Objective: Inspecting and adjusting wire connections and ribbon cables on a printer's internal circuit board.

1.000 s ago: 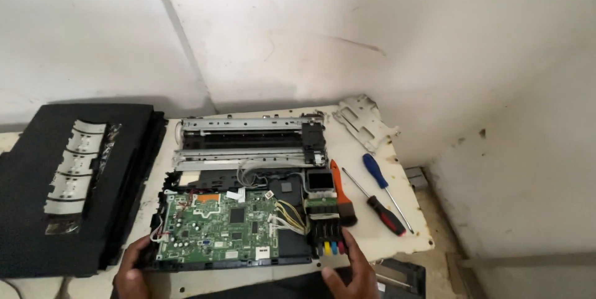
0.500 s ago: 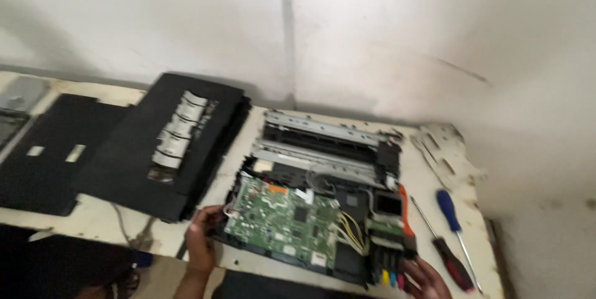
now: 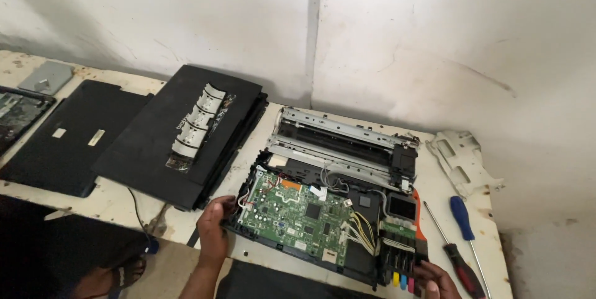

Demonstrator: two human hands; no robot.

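The opened printer chassis (image 3: 335, 212) lies on the white worktable (image 3: 112, 203), its long axis running from near-left to far-right, roughly parallel to the table's front edge. The green circuit board (image 3: 295, 218) faces up in its near half; the metal carriage rail (image 3: 338, 140) crosses its far half.

The left hand (image 3: 214, 227) grips the chassis at its left end, fingers closed over the black frame edge just beside the board. The right hand (image 3: 437, 280) rests at the near-right corner, touching the row of coloured ink cartridges (image 3: 400, 271); it is partly cut by the frame edge, so whether it is clamped or merely resting cannot be determined. Both hands bracket the chassis end to end, so it lies between them.

Just right of the chassis lie a red-handled screwdriver (image 3: 462, 268) and a blue-handled screwdriver (image 3: 462, 218). The black scanner lid (image 3: 180, 134) lies to the left.

Against the frame half a second earlier, both hands keep the same holds on the chassis; the view has swung slightly, the chassis appearing unmoved on the table.
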